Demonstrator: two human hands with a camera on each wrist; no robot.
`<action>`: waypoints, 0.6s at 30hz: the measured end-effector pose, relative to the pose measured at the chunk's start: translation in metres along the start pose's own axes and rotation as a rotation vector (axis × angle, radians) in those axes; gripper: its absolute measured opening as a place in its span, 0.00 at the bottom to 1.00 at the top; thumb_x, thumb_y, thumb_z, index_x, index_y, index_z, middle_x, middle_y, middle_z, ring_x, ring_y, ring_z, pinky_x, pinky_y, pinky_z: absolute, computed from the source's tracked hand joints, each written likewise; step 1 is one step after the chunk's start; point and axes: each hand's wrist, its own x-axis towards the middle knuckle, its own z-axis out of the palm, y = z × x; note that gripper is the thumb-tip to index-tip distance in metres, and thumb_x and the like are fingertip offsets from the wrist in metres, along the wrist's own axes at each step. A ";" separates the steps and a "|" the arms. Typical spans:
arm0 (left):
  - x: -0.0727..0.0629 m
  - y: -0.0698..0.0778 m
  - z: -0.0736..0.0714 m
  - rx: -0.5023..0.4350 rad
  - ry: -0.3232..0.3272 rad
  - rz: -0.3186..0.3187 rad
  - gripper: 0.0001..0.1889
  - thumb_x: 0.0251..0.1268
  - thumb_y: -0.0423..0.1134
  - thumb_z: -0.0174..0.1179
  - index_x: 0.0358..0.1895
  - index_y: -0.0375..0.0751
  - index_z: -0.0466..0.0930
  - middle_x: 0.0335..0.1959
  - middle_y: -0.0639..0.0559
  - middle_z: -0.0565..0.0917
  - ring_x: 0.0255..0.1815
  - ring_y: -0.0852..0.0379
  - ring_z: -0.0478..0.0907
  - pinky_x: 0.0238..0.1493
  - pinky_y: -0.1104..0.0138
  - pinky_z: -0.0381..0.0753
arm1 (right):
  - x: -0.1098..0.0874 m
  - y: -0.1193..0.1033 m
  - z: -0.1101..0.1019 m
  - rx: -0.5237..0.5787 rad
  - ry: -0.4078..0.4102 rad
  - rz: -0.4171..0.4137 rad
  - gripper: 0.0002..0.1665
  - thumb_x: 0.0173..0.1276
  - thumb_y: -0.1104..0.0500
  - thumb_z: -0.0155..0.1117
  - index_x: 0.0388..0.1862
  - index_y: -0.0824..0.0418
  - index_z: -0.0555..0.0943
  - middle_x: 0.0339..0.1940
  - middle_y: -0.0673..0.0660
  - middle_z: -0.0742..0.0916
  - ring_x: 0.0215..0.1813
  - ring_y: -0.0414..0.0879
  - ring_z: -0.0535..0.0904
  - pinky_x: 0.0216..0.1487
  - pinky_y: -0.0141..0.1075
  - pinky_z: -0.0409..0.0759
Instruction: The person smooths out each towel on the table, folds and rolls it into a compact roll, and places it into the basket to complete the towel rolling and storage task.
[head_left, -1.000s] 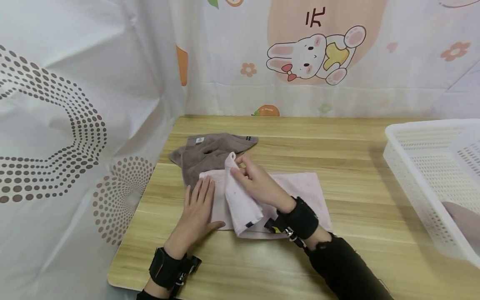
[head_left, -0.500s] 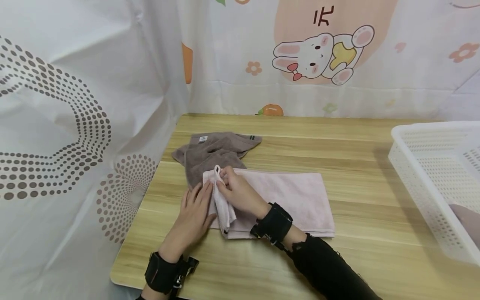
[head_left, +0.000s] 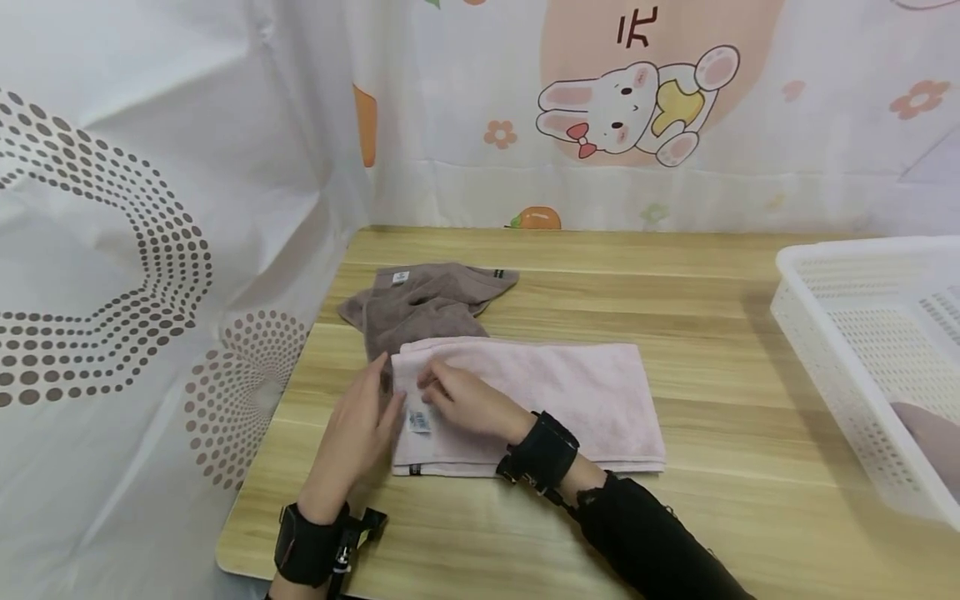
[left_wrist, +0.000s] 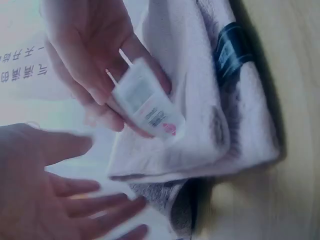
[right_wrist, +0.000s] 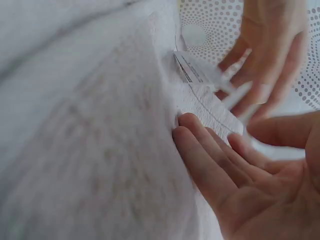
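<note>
A folded pink towel (head_left: 577,392) lies flat on the wooden table, with a dark label at its near left corner. On its left part is a small white tag (head_left: 418,422), printed with a barcode in the left wrist view. My right hand (head_left: 472,404) rests over the towel beside this tag; its fingers (right_wrist: 205,160) are extended against the cloth in the right wrist view, thumb apart. At the towel's left edge is my left hand (head_left: 356,429), fingers loosely spread and holding nothing. Behind it lies a crumpled brown towel (head_left: 427,308), partly covered by the pink one.
A white perforated basket (head_left: 832,367) stands at the right, with a brownish-pink thing (head_left: 930,437) partly visible inside. Wooden table surface (head_left: 712,333) lies between the basket and the pink towel. Patterned curtains (head_left: 465,100) hang behind and to the left.
The pink towel's raised flap has been laid over to the left, uncovering the tag. My right hand has moved left and let go of it; the left hand has shifted off the cloth.
</note>
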 end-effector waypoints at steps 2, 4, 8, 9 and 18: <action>0.003 0.000 0.003 -0.012 -0.049 -0.030 0.36 0.72 0.40 0.59 0.74 0.25 0.54 0.71 0.27 0.65 0.70 0.33 0.65 0.67 0.43 0.68 | -0.006 0.000 -0.005 -0.038 -0.003 -0.005 0.13 0.77 0.66 0.50 0.57 0.69 0.74 0.54 0.62 0.83 0.55 0.50 0.81 0.58 0.40 0.78; 0.006 0.000 0.006 -0.022 -0.102 -0.063 0.39 0.73 0.43 0.59 0.75 0.24 0.50 0.72 0.26 0.61 0.72 0.32 0.63 0.67 0.42 0.67 | -0.016 0.001 -0.013 -0.071 0.017 -0.021 0.14 0.76 0.64 0.52 0.57 0.68 0.74 0.54 0.62 0.82 0.55 0.50 0.80 0.59 0.41 0.78; 0.011 -0.003 0.012 -0.082 -0.176 -0.127 0.42 0.75 0.46 0.56 0.77 0.25 0.43 0.75 0.26 0.54 0.75 0.32 0.57 0.70 0.41 0.61 | -0.039 0.006 -0.037 -0.121 0.084 -0.012 0.13 0.75 0.63 0.56 0.55 0.67 0.75 0.50 0.59 0.82 0.50 0.47 0.80 0.54 0.38 0.80; 0.012 -0.004 0.013 -0.104 -0.187 -0.144 0.42 0.75 0.46 0.55 0.77 0.26 0.41 0.76 0.26 0.53 0.75 0.32 0.56 0.71 0.42 0.60 | -0.046 0.008 -0.044 -0.138 0.095 -0.004 0.12 0.75 0.62 0.57 0.54 0.66 0.75 0.48 0.58 0.82 0.49 0.47 0.80 0.53 0.38 0.80; 0.025 0.000 0.022 -0.206 -0.146 -0.157 0.41 0.72 0.45 0.58 0.77 0.30 0.45 0.69 0.22 0.64 0.66 0.26 0.65 0.63 0.42 0.56 | -0.105 0.034 -0.079 -0.351 0.072 0.255 0.08 0.72 0.57 0.60 0.30 0.53 0.78 0.26 0.46 0.79 0.31 0.39 0.74 0.36 0.35 0.73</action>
